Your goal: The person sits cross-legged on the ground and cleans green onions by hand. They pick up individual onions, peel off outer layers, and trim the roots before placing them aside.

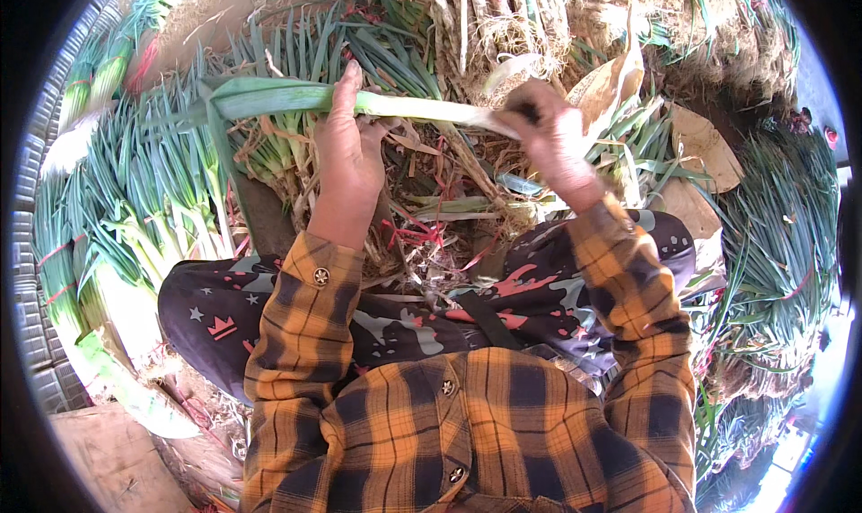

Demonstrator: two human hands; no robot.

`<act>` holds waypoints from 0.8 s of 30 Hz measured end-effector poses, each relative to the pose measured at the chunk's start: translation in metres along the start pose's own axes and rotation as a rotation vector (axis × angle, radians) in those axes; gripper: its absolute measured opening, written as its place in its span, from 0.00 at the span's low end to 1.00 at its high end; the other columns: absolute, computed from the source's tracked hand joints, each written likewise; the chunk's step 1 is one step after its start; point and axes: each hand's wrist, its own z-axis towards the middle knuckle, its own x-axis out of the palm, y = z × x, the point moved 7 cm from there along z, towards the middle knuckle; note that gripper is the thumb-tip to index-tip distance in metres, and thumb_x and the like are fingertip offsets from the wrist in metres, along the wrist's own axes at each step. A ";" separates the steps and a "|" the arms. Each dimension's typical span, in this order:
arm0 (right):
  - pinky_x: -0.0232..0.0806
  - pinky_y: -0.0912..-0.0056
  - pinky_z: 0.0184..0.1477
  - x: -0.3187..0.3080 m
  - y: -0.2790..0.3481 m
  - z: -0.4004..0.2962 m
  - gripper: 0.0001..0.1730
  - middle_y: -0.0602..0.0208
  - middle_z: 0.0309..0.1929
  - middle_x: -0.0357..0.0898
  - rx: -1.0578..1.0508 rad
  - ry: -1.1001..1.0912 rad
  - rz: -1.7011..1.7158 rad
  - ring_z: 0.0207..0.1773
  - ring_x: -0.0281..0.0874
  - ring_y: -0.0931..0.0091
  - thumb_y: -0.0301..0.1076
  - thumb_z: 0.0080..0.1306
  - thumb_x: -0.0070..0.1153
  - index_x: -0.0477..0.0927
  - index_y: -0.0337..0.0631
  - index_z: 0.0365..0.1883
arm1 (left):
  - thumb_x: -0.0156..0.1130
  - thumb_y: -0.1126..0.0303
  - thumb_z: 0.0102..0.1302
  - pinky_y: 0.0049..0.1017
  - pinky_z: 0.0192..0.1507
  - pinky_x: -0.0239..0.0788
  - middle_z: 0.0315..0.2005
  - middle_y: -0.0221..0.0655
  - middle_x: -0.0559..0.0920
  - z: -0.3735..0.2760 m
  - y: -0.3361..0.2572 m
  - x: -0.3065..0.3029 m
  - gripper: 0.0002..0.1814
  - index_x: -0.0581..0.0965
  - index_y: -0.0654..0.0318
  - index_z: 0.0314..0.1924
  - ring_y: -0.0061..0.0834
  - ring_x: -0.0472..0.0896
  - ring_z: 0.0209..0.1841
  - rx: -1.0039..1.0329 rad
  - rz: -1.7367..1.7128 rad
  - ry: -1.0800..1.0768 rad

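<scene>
A single large green onion stalk (411, 107) lies nearly level across both hands, above my lap. My left hand (349, 152) grips it around its pale green middle, with the thumb over the front. Its green leaves (269, 98) reach out to the left, and one bends down. My right hand (549, 139), slightly blurred, is closed at the white lower end; a pale strip shows below its fingers, and the root tip is hidden. Beneath the hands are dry peelings and red ties (424, 231) on the ground between my hands and my crossed legs.
Tied green onion bundles (155, 169) stand to the left, with more bundles (781, 230) at right. Rooted bundles (505, 24) lie ahead. Dry brown husks (609, 85) rise beside my right hand. A wooden board (121, 456) sits at lower left.
</scene>
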 end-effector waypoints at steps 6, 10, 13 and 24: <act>0.62 0.80 0.27 -0.107 -0.083 -0.014 0.07 0.71 0.24 0.78 0.433 -0.329 0.052 0.24 0.70 0.82 0.29 0.56 0.64 0.80 0.36 0.30 | 0.70 0.58 0.54 0.32 0.33 0.76 0.34 0.31 0.74 0.019 -0.023 -0.031 0.20 0.72 0.59 0.38 0.32 0.77 0.36 0.087 -0.106 -0.201; 0.58 0.83 0.24 -0.179 -0.132 -0.028 0.07 0.73 0.24 0.78 0.540 -0.548 0.020 0.23 0.68 0.85 0.28 0.55 0.65 0.81 0.36 0.30 | 0.72 0.57 0.52 0.32 0.34 0.73 0.36 0.35 0.70 0.038 -0.038 -0.050 0.23 0.70 0.60 0.40 0.30 0.70 0.39 0.075 -0.182 -0.258; 0.63 0.75 0.28 -0.223 -0.150 -0.034 0.09 0.70 0.23 0.79 0.625 -0.668 -0.150 0.23 0.69 0.82 0.30 0.52 0.66 0.83 0.34 0.31 | 0.70 0.57 0.54 0.32 0.34 0.71 0.35 0.36 0.71 0.039 -0.049 -0.052 0.23 0.69 0.61 0.40 0.31 0.72 0.38 0.109 -0.223 -0.272; 0.69 0.72 0.35 -0.261 -0.208 -0.043 0.15 0.63 0.34 0.82 0.592 -0.685 -0.284 0.32 0.77 0.77 0.37 0.58 0.61 0.82 0.35 0.39 | 0.67 0.60 0.58 0.34 0.38 0.74 0.35 0.37 0.73 0.044 -0.063 -0.051 0.19 0.69 0.62 0.42 0.31 0.74 0.36 0.239 -0.219 -0.192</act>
